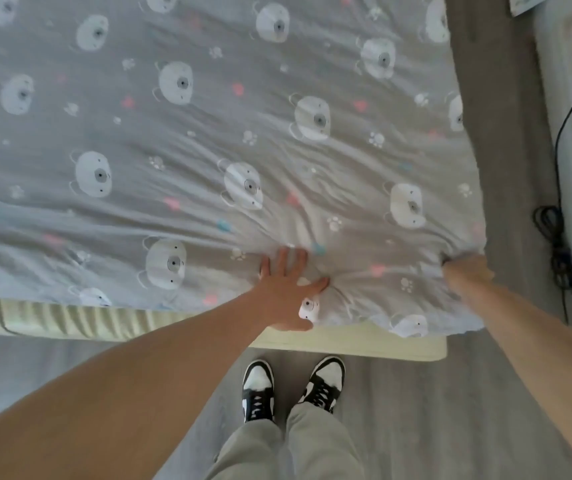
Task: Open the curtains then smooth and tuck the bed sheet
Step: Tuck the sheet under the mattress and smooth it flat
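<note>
Pressing my left hand (286, 291) flat on the bed sheet (208, 140), fingers spread, palm down, gripping nothing, just pinning cloth near the bed's near edge. My right hand (468, 271) is at the bed's near right corner, clenched on a bunch of the sheet where it gathers; fingers mostly hidden in the fold, so I can't see exactly how much it holds.

Key relation: loose sheet corner lies to the right of my left hand & right under my right one, so right hand is the nearer for the tuck. Wrinkles fan out from between my hands up toward the middle of the bed. The near sheet edge runs left-right along the mattress (70, 317), and on the right part it hangs untucked over the pale mattress side. On the left, mattress side shows bare, sheet edge sitting on top.

My guess: next is pull the corner down & under w/ the right while the left holds or sweeps the creases flat.

Count: 1 sheet, 1 mattress, 2 hands, 2 shoes (258, 389) on the floor (398, 410), 1 black cable (554, 237) coiled on the floor beyond the bed's right edge. Curtains not in view, can't tell abt them.
</note>
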`<state>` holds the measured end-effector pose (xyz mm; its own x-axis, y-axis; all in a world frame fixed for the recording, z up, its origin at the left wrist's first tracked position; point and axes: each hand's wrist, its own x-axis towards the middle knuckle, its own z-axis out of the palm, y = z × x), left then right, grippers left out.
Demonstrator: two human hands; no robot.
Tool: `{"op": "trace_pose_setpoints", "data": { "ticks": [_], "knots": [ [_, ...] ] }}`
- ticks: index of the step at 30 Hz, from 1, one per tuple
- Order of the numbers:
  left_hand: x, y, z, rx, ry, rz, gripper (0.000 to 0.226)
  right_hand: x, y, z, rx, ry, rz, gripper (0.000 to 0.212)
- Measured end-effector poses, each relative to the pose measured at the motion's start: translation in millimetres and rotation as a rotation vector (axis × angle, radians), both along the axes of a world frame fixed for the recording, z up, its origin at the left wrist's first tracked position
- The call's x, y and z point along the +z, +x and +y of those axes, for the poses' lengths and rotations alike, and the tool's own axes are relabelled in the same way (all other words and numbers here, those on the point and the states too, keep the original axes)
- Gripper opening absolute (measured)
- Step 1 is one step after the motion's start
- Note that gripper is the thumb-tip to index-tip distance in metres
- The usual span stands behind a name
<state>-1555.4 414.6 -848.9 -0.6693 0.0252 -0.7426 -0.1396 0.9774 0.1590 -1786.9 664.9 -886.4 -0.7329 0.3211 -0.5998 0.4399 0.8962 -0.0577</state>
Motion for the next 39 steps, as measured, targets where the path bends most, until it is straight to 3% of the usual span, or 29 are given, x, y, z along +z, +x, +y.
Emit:
{"op": "trace_pose_setpoints", "data": {
  "ticks": [3, 8, 11, 14, 17, 29, 35, 39],
  "knots": [
    [60.3, -29.0, -4.5, 0.067, 0.168, -0.113, 0.052, 61.3, 46.2, -10.2, 0.277, -0.035, 0.011, 0.065],
    [235.7, -78.6, -12.9, 0.260, 0.158, 0.077, 0.047, 250.2, 44.3, -84.1, 0.607, -0.393, -0.046, 0.036],
    [337.8, -102.5, -9.2, 0.276, 0.119, 0.158, 0.046, 370.5, 28.8, -118.5, 0.731, -0.586, 0.019, 0.032],
    [426.8, -137.4, 7.5, 0.242, 0.130, 0.242, 0.047, 473.5, -1.3, -114.8, 0.914, -0.530, 0.128, 0.033],
    [484.0, -184.7, 40.9, 0.194, 0.118, 0.288, 0.047, 538.4, -45.8, -80.4, 0.963, -0.493, 0.181, 0.039],
    [607.3, -467.8, 219.4, 0.233, 0.182, 0.562, 0.044, 635.4, -314.6, 154.8, 0.879, -0.500, 0.428, 0.038],
    [633.8, -552.2, 207.1, 0.235, 0.175, 0.682, 0.040, 662.3, -415.5, 113.8, 0.899, -0.616, 0.466, 0.029],
    [619.5, -602.9, 153.4, 0.383, 0.254, 0.768, 0.037, 649.0, -473.1, 41.7, 0.986, -0.682, 0.374, 0.028]
  ]
}}
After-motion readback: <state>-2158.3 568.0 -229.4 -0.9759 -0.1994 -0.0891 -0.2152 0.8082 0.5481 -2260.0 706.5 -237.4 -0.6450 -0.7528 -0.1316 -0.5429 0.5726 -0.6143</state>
